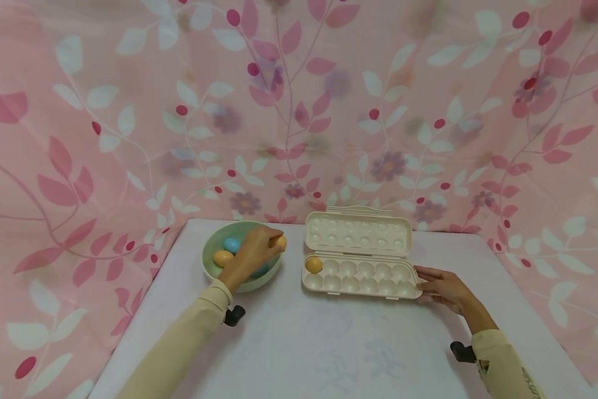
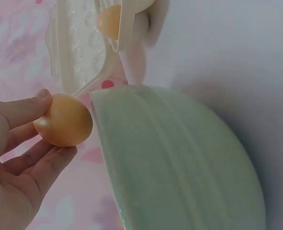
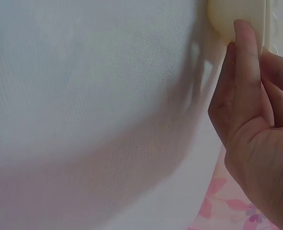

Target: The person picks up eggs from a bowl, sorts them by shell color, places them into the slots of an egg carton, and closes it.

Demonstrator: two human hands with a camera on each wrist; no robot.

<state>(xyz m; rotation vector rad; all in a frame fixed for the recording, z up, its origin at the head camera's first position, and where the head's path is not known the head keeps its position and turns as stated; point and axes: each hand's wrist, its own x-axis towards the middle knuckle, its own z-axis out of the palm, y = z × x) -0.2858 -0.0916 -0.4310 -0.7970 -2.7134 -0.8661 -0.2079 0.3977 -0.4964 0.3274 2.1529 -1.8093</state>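
bowl (image 2: 179, 158) and carton (image 1: 361, 269) on white table (image 1: 289, 343), leafy pink cloth (image 1: 299, 127) behind.

1. Left arm (image 1: 184, 338) reaches forward, angled inward.
2. Left hand (image 1: 254, 249) points rightward, its fingers (image 2: 55, 165) bent in a pinch with the thumb opposite (clearest in the left wrist view).
3. Right arm (image 1: 500, 360) slants in from the lower right, the hand well apart from its partner.
4. Right hand (image 1: 445, 288) points leftward, one digit nearly straight, gripping lightly.

white tabletop (image 1: 279, 343): green bowl (image 1: 208, 269) on left, open cream egg carton (image 1: 358, 271) on right, apart
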